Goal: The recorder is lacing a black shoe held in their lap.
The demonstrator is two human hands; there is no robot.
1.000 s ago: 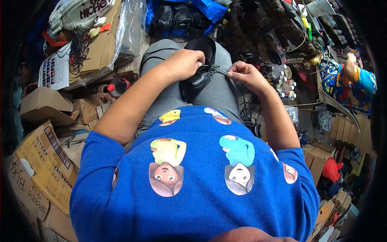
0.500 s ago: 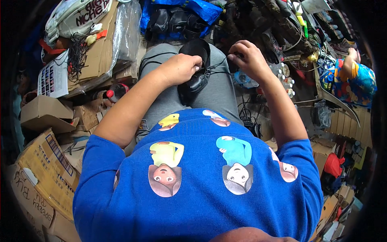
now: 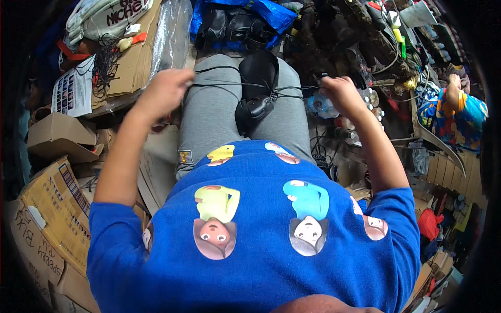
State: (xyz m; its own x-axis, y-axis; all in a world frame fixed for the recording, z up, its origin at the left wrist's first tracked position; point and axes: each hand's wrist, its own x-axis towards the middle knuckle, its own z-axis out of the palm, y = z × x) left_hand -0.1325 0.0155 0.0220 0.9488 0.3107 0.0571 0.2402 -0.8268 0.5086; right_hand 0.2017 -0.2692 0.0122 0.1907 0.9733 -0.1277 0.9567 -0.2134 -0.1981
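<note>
Head cam: left hand [image 3: 166, 93] and right hand [image 3: 340, 94] both look curled tight on black cord [image 3: 219, 84], so best bet's an even pull, thighs [image 3: 211, 107] snug around the black shoe [image 3: 257, 94] between them. Long axis runs knees-to-belly, slightly skewed; can't tell which end's the toe.

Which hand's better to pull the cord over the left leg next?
Probably the left hand, beside that leg, where the cord reaches; the right hand is beyond the black shoe.
</note>
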